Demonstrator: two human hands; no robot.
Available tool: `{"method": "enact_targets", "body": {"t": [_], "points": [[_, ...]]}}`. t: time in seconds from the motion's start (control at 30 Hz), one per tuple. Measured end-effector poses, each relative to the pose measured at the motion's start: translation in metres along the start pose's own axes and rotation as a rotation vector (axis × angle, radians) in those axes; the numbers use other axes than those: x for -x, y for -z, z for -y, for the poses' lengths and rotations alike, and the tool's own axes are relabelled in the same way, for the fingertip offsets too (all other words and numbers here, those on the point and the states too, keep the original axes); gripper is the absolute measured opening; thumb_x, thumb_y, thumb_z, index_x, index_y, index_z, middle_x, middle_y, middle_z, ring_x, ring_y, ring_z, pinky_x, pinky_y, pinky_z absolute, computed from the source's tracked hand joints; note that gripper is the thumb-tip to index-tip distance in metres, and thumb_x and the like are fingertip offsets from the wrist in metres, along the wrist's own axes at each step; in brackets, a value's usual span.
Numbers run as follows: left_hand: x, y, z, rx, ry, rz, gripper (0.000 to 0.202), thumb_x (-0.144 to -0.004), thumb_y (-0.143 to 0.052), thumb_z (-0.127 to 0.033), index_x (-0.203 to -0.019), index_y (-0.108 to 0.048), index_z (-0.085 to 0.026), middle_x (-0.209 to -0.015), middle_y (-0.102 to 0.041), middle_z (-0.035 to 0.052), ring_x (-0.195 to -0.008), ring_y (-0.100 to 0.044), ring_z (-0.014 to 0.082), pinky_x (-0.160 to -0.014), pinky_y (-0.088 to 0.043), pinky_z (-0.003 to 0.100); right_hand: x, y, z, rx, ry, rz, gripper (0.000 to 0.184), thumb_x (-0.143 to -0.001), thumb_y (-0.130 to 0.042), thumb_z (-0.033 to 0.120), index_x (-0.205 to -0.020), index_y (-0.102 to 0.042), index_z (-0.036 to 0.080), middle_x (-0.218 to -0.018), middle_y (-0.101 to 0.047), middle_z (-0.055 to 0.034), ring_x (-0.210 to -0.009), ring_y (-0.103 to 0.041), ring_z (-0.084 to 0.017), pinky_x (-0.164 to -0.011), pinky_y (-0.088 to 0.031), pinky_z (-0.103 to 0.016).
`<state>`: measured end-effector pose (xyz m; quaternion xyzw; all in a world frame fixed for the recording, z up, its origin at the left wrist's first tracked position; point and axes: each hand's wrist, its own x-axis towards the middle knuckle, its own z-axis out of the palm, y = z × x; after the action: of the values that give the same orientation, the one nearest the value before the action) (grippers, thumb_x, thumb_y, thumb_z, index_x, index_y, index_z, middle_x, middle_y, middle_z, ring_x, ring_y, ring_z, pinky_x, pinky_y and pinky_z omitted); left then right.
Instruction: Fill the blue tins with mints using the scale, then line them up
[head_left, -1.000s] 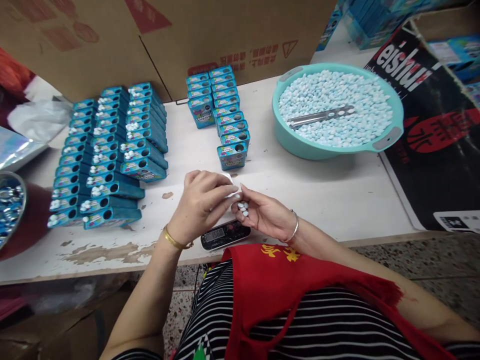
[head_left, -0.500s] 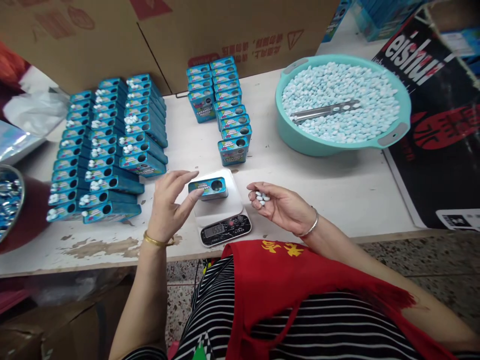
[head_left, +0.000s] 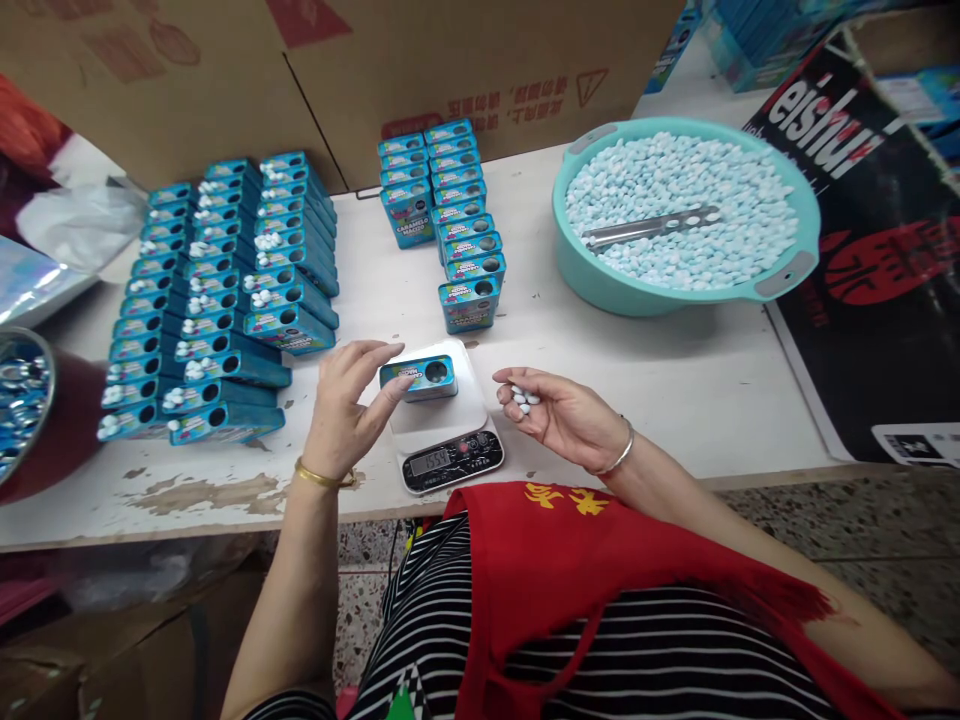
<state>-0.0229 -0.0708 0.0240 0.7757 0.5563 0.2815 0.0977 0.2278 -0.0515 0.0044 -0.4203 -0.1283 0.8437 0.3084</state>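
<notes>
A blue candy tin (head_left: 420,377) with a round dark hole in its top stands on the white weighing pan of a small digital scale (head_left: 452,462). The scale's display seems to read 1554. My left hand (head_left: 356,405) is at the tin's left end, thumb and fingers spread around it; whether the fingertips touch it I cannot tell. To the right of the scale, my right hand (head_left: 566,415) is turned palm up, its fingers curled around several small white candies (head_left: 525,400).
Rows of blue tins (head_left: 217,300), many with white candies on top, stand on the left. More tins (head_left: 469,290) stand behind the scale. A turquoise basin (head_left: 637,300) of candies holds a metal scoop (head_left: 652,226). A cardboard box (head_left: 480,50) lines the back.
The last digit on the scale's display appears to have gone from 3 to 4. Both hands stay almost where they were; the view has shifted slightly.
</notes>
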Motion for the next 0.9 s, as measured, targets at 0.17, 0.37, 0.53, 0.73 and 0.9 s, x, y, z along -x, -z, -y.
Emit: {"method": "enact_targets", "body": {"t": [0.17, 0.37, 0.53, 0.73, 0.9], "points": [[0.001, -0.007, 0.004, 0.008, -0.004, 0.130, 0.056, -0.078, -0.067, -0.050, -0.124, -0.050, -0.022, -0.114, -0.061, 0.0073, -0.105, -0.055, 0.0217, -0.091, -0.039, 0.038, -0.005, -0.003, -0.006, -0.006, -0.016, 0.023, 0.013, -0.082, -0.055, 0.018, -0.089, -0.065, 0.011, -0.071, -0.057, -0.0025, -0.056, -0.050, -0.007, -0.041, -0.035, -0.016], [0.001, -0.015, 0.006, -0.028, -0.003, 0.223, 0.034, -0.083, -0.064, -0.040, -0.109, -0.052, -0.021, -0.097, -0.062, 0.0042, -0.090, -0.055, 0.0193, -0.080, -0.039, 0.034, -0.015, -0.014, -0.022, 0.004, -0.085, 0.093, 0.017, -0.085, -0.058, 0.024, -0.090, -0.063, 0.009, -0.069, -0.060, -0.0034, -0.052, -0.051, -0.006, -0.041, -0.036, -0.015], [-0.024, 0.004, 0.025, -0.085, -0.023, 0.062, 0.027, -0.087, -0.058, -0.036, -0.108, -0.051, -0.022, -0.097, -0.061, 0.0048, -0.090, -0.056, 0.0201, -0.080, -0.043, 0.034, -0.025, -0.019, -0.035, -0.016, -0.059, 0.096, 0.025, -0.076, -0.068, 0.032, -0.087, -0.063, 0.010, -0.064, -0.058, -0.0010, -0.046, -0.049, -0.005, -0.037, -0.029, -0.015], [-0.128, 0.003, 0.102, -0.246, 0.101, -0.001, 0.029, -0.081, -0.059, -0.037, -0.102, -0.055, -0.017, -0.097, -0.062, 0.0089, -0.090, -0.058, 0.0249, -0.081, -0.046, 0.037, -0.033, -0.018, -0.034, -0.030, 0.053, 0.112, 0.031, -0.069, -0.074, 0.039, -0.081, -0.064, 0.012, -0.064, -0.058, -0.0010, -0.044, -0.046, -0.004, -0.037, -0.024, -0.015], [-0.188, -0.035, 0.133, -0.247, 0.082, 0.057, 0.029, -0.075, -0.064, -0.028, -0.101, -0.058, -0.018, -0.098, -0.062, 0.0086, -0.091, -0.059, 0.0236, -0.081, -0.047, 0.034, -0.023, -0.003, -0.027, -0.072, 0.072, 0.019, 0.027, -0.070, -0.074, 0.036, -0.081, -0.067, 0.013, -0.069, -0.058, -0.0026, -0.048, -0.045, -0.005, -0.038, -0.026, -0.015]]}}
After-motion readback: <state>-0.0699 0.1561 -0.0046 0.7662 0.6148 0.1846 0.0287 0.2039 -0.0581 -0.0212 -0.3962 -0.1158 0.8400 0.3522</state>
